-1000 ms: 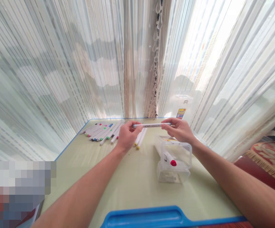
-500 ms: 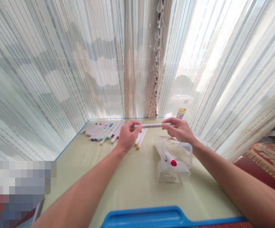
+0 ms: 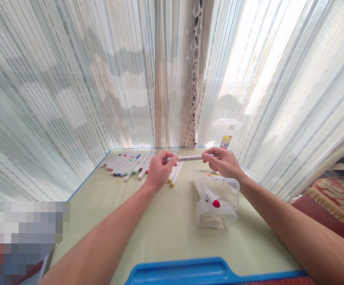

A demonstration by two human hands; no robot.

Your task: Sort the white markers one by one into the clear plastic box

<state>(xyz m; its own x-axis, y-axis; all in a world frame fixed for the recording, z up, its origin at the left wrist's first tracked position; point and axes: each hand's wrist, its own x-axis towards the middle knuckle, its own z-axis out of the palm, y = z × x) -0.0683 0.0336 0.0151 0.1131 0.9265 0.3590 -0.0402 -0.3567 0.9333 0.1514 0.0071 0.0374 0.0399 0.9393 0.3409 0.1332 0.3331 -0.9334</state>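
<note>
A white marker (image 3: pixel 190 158) with light blue ends is held level above the table. My left hand (image 3: pixel 161 168) pinches its left end, and my right hand (image 3: pixel 223 161) is closed on its right end. Below my right hand, a clear plastic case (image 3: pixel 219 194) lies on its side with its lid open towards me; a red-capped marker (image 3: pixel 215 201) rests inside. Beside my left hand, two yellow-tipped markers (image 3: pixel 174 176) lie on the table, partly hidden. Further left, several white markers (image 3: pixel 127 164) with coloured tips are spread in a row.
A second clear box (image 3: pixel 227 134) with a yellow label stands at the back right. The pale green table (image 3: pixel 166 225) has a blue edge and a blue moulded tray (image 3: pixel 180 271) at the front. Sheer curtains (image 3: pixel 124 79) hang behind it. Patterned fabric (image 3: pixel 338 202) lies at the right.
Both hands keep hold of the marker in nearly the same place. The view has shifted very slightly; everything on the table stays put.
</note>
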